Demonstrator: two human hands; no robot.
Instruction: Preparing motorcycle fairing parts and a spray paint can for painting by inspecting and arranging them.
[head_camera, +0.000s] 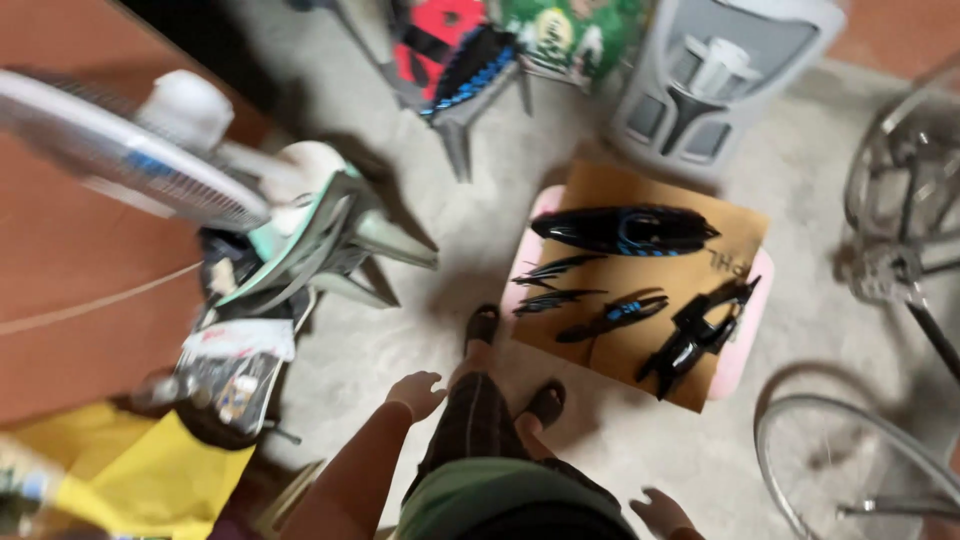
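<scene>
Left hand (416, 392) open, empty | right hand (660, 512) apparently open, blurred | step: standing over black panels (622, 232) on cardboard (740, 225) | next: stoop, reach.

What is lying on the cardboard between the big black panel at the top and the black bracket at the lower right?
In the head view, one slim black piece with blue marks lies on the cardboard between the panel and the bracket.

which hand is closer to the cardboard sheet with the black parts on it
Left. The left hand hangs open just left of the cardboard sheet, near its lower-left edge. The right hand is open too, lower in view, below the sheet's near corner and farther off.
</scene>
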